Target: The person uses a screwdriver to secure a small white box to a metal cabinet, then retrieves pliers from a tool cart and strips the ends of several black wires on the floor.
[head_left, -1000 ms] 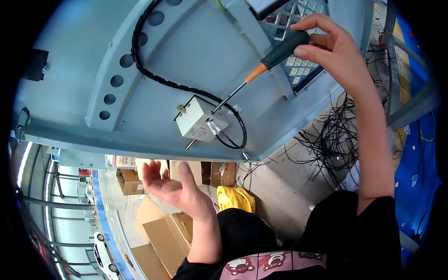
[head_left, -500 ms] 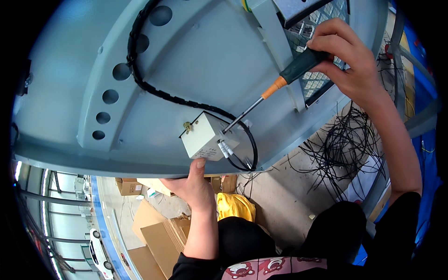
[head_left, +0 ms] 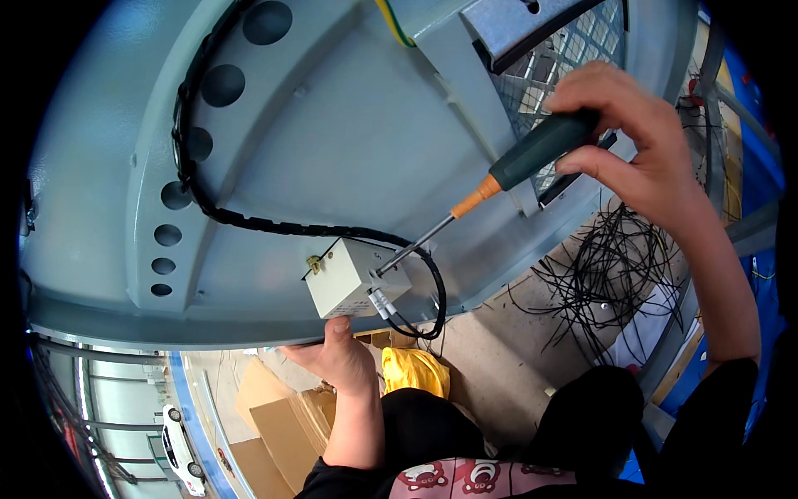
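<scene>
A pale box (head_left: 342, 281) with a small brass-coloured fitting sits against a large grey-blue metal panel (head_left: 357, 141). My right hand (head_left: 657, 154) holds the dark green handle of a screwdriver (head_left: 540, 151) between thumb and fingers. Its orange collar and steel shaft slant down-left, the tip meeting the box's right face beside two white-sleeved wires (head_left: 381, 303). From below, my left hand (head_left: 345, 364) grips the panel's lower rim. The thumb presses near the box's bottom edge, and the other fingers are mostly hidden behind the rim. A black wrapped cable (head_left: 287, 227) curves round the box.
A mesh-covered opening (head_left: 532, 91) and a yellow-green wire (head_left: 394, 23) are at the panel's upper right. Tangled black wires (head_left: 611, 274) lie on the floor at right. Below the panel are a yellow cloth-like item (head_left: 416, 373) and cardboard (head_left: 287, 428). A white car (head_left: 177, 449) stands far left.
The panel and box now appear lower and further left in view. My right fingers have loosened and shifted on the screwdriver handle. Its tip stays at the box, and my left hand keeps its hold.
</scene>
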Motion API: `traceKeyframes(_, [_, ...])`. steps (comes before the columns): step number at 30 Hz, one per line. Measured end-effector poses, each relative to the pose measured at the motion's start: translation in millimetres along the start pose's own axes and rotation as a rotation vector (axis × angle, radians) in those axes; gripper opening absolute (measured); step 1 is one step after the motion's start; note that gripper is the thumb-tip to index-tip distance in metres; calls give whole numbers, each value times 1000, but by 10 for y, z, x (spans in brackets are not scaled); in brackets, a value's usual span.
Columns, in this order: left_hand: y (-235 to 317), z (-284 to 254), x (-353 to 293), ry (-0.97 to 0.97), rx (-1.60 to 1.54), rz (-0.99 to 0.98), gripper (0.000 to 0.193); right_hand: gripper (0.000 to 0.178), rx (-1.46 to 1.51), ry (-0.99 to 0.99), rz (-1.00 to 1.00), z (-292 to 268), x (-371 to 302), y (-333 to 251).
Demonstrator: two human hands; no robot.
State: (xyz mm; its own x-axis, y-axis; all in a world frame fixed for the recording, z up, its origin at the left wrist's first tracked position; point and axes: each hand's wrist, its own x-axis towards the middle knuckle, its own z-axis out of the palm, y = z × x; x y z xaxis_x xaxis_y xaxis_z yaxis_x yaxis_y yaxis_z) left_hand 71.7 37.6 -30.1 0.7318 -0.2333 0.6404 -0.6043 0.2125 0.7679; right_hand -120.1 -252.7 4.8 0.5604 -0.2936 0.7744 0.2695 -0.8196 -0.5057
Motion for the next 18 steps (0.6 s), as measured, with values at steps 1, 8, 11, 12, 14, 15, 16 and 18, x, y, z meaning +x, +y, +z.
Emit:
traceKeyframes(1, [-3,-1,2,-1,-2,5,65,32,-18,-36,-56,24,16,-14])
traceKeyframes(8, [53,-7,-39,-10,13,5,64,28,-24,-151,-157,74,142,-49])
traceKeyframes(11, [36,86,-38,-5,29,-3,66,26,-74,-166,-152,-4,150,-46])
traceKeyframes(12, [29,66,-34,-2,46,6,67,26,-73,-173,-153,4,145,-48])
traceKeyframes(14, [43,50,-40,11,63,5,68,28,-30,-202,-116,30,134,-30])
traceKeyframes(15, [53,51,-45,14,56,-10,68,28,0,-233,-67,10,142,-45])
traceKeyframes(16, [60,55,-51,17,49,-26,69,29,31,-264,-18,-9,153,-57])
traceKeyframes(18, [71,79,-54,25,54,-12,69,28,130,-371,233,-32,221,-108])
